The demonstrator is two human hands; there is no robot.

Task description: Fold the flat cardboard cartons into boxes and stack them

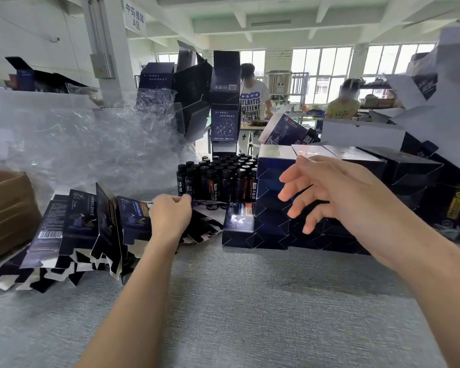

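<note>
Several layers of folded boxes are already done: the stack of folded boxes [274,208] stands at my two o'clock on the grey table [223,301], dark blue and packed side by side, with more rows running off to three o'clock. A taller, looser tower of open cartons [223,102] rises at twelve o'clock behind the small dark bottles [218,176].

Plenty is left, though. The pile of flat cartons [85,229] sprawls at my nine to ten o'clock, fanned out and overlapping, some leaning up on edge, just in front of the crumpled plastic wrap [91,142] and beside a brown cardboard box [6,208] at the far nine o'clock edge. I cannot count them, but it looks like a good many.

My hands are well apart. My left hand [170,216], at eleven o'clock, has its fingers curled and pinches the edge of one flat carton [207,208] at the right end of the pile; that carton lies nearly level, not yet opened out. My right hand [329,192] hovers at one o'clock with fingers spread and holding nothing, just in front of the finished stack. Whether it touches the stack I cannot tell.

I judge I am at the start of one more cycle, with the next flat picked and every fold on it yet to make.
</note>
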